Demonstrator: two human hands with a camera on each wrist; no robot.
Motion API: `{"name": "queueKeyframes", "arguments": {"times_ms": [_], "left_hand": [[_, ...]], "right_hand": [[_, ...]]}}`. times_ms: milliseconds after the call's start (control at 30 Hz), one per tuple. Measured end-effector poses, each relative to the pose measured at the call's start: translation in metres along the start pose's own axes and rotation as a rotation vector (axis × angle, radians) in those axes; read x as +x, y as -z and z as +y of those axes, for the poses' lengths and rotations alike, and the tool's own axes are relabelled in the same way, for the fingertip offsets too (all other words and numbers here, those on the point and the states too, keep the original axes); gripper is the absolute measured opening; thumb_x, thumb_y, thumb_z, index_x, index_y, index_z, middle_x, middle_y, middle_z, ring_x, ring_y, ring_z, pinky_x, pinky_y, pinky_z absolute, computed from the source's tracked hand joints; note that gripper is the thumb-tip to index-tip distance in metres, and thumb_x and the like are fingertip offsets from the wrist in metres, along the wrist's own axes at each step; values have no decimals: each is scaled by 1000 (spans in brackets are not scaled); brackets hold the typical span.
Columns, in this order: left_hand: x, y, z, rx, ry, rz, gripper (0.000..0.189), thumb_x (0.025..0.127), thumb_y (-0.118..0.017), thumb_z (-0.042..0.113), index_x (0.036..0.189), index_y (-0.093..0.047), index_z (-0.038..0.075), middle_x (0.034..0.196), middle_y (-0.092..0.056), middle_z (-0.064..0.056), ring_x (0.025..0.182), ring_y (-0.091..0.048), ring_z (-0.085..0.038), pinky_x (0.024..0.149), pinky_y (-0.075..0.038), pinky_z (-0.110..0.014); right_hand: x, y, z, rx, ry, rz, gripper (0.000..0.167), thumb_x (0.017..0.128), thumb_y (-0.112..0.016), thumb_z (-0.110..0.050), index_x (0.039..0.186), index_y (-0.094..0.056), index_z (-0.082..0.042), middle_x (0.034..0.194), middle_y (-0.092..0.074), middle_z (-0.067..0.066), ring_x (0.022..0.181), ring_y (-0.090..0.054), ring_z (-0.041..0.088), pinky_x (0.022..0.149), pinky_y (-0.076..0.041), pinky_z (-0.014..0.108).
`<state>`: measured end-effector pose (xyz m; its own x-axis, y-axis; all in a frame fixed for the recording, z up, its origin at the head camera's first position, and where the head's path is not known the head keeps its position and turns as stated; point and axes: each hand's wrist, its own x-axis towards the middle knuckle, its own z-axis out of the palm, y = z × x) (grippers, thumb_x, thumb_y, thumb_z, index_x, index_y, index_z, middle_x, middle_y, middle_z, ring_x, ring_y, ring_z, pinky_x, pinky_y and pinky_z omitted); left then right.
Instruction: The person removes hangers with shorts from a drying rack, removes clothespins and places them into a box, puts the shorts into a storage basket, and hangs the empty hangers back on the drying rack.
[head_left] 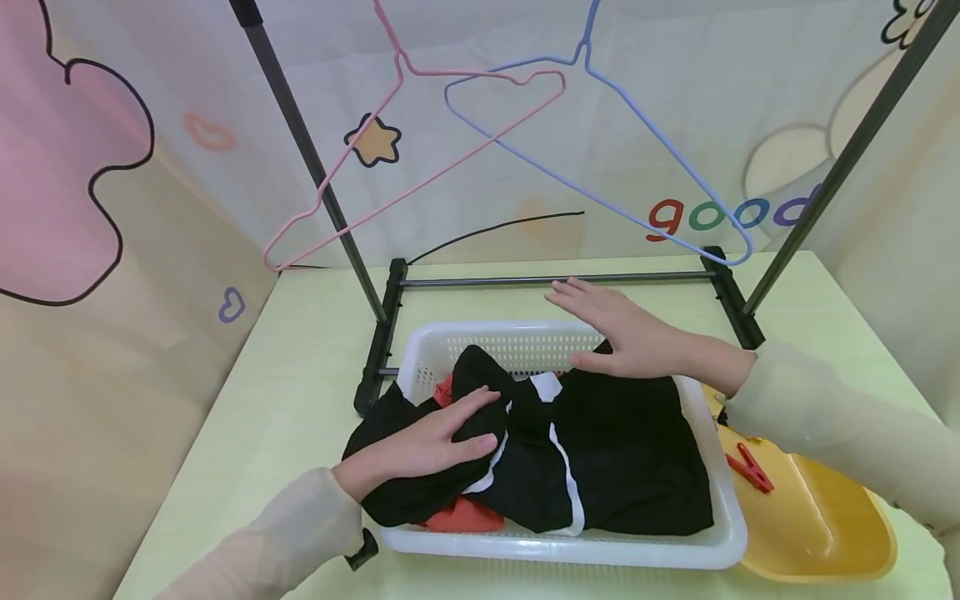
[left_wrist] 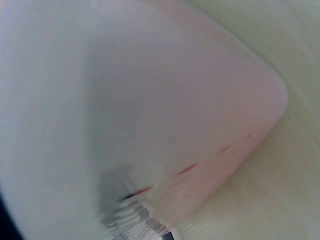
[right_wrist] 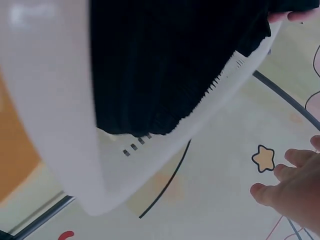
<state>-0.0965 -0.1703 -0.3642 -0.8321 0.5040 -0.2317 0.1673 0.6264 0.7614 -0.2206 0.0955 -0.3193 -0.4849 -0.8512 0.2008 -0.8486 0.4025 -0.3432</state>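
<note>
A black garment with white trim (head_left: 637, 458) lies bunched in a white plastic basket (head_left: 615, 550). Red cloth (head_left: 468, 517) peeks out from beneath it. My left hand (head_left: 427, 446) rests on the garment's left part, fingers extended and thumb apart. Over the basket's far right rim is my right hand (head_left: 637, 333), its fingers stretched forward and holding nothing. In the right wrist view, that hand (right_wrist: 297, 187) shows at the lower right, beyond the basket wall, with the black cloth (right_wrist: 150, 65) hanging near the rim. A blurred basket corner (left_wrist: 200, 100) fills the left wrist view.
A pink hanger (head_left: 465, 73) and a blue hanger (head_left: 652, 121) hang above, beyond the basket. Behind it stands a black rack with a low crossbar (head_left: 480, 282). On the right, a yellow tub (head_left: 817, 525) holds a red clothespin (head_left: 750, 468).
</note>
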Motion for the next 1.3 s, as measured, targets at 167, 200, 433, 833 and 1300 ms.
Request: {"name": "queueKeyframes", "arguments": {"times_ms": [167, 200, 433, 833, 1300], "left_hand": [[5, -7, 0, 109, -17, -93, 71, 84, -47, 52, 141, -20, 18, 149, -11, -3, 137, -10, -17, 107, -19, -43], [5, -8, 0, 126, -17, -110, 71, 84, -47, 51, 141, -19, 18, 149, -11, -2, 137, -9, -17, 108, -18, -43], [11, -19, 5, 234, -24, -216, 71, 85, -47, 49, 142, -16, 20, 150, -7, -1, 137, -5, -19, 106, -15, -51], [12, -35, 8, 329, -61, -319, 71, 85, -43, 54, 142, -15, 24, 150, -7, 0, 137, -4, -21, 106, -14, -50], [-6, -20, 12, 407, -149, -134, 71, 85, -42, 56, 142, -17, 22, 150, -9, -2, 137, -5, -21, 107, -15, -48]], "right_hand": [[-15, -6, -4, -15, -38, -93, 73, 79, -61, -34, 138, -26, -8, 144, -25, 16, 133, -17, 35, 100, -18, 58], [-17, -7, -5, -23, -36, -106, 73, 80, -61, -35, 138, -26, -8, 144, -24, 16, 133, -17, 36, 100, -18, 59], [-30, -17, -5, -63, -19, -204, 73, 80, -58, -42, 138, -27, -11, 145, -21, 17, 132, -16, 38, 98, -19, 62], [-51, -28, -10, -32, -71, -390, 75, 78, -57, -49, 140, -25, -19, 146, -18, 15, 133, -14, 37, 97, -16, 64], [-70, -39, -12, 54, -116, -496, 74, 77, -56, -54, 137, -32, -18, 146, -20, 15, 132, -16, 38, 98, -16, 63]]}}
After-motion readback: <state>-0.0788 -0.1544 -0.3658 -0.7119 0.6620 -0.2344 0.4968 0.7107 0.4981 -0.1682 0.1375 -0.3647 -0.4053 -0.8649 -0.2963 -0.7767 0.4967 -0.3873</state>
